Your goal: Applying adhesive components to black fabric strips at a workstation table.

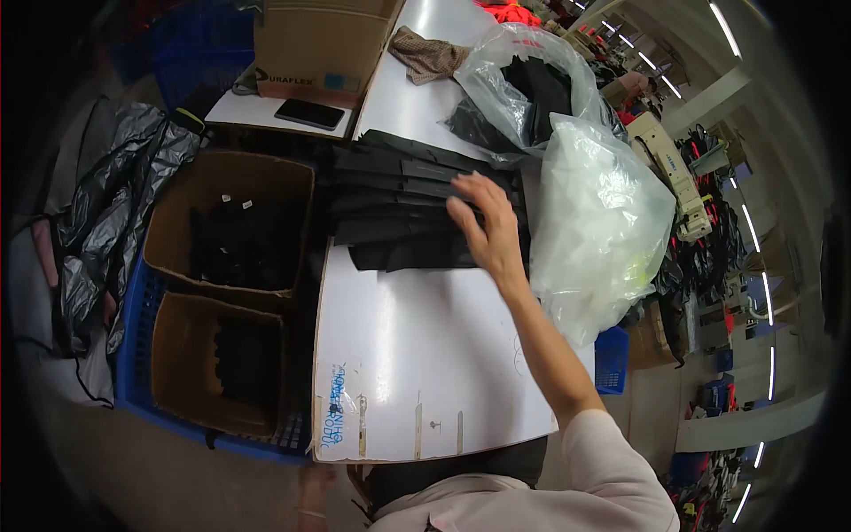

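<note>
- Your right hand (486,222): fingers apart, over black pieces (394,230); contact unclear.
- Your left hand (316,486): blurred, beyond the near-left corner of the table (425,346); grip can't be told.
- Pieces: layered from left edge toward right; probably light, limp; pinch left ends.
- Table: white, glossy; bag (603,213) at right edge.
- Room: strip lights (725,29).

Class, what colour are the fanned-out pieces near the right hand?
Black: the pieces show best in head view.

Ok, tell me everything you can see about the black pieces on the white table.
The black pieces look like flat fabric, layered in overlapping strips across the white table, their left ends uneven. The right hand, fingers spread, is over their right part; whether it touches them isn't clear.
</note>
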### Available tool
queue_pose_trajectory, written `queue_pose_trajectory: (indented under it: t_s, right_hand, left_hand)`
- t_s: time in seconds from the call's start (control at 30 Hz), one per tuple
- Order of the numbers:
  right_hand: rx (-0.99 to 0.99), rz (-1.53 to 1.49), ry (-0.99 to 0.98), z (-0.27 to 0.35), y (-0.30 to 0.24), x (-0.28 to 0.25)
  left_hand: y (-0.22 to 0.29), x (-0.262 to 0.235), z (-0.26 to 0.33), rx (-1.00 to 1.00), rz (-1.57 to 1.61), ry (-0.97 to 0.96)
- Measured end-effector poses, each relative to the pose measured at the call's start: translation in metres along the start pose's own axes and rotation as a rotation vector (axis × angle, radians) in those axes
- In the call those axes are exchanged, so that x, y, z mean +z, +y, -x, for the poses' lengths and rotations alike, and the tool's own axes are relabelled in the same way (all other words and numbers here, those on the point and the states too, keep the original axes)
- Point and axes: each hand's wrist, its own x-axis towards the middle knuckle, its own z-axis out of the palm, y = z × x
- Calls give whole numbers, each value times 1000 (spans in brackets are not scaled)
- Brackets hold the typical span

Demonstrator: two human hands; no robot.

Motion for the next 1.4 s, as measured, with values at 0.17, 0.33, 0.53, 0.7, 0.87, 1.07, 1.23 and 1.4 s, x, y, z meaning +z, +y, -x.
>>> queue_pose_trajectory:
  t_s: [0.17,0.33,0.53,0.7,0.87,1.07,1.23,1.4]
  right_hand:
    - [402,75,-429,-83,137,75]
    - [508,180,-571,-65,144,123]
    - [504,180,-545,-33,103,109]
    - [534,206,-489,0,84,95]
    - [512,215,-362,23,61,86]
    - [373,-91,78,20,55,14]
    - [46,-123,-108,112,-5,-64]
    - [42,82,-130,153,-1,-53]
  left_hand:
    - [35,144,35,43,-221,-242]
    - [42,184,17,185,-278,-187]
    - [7,152,-3,244,-503,-154]
    - [-12,146,-29,371,-704,-152]
    - [-26,143,-45,471,-857,-83]
    - [-36,153,-70,640,-956,-84]
    - [-47,137,-72,768,-1030,-77]
    - [-55,76,-79,933,-1150,-75]
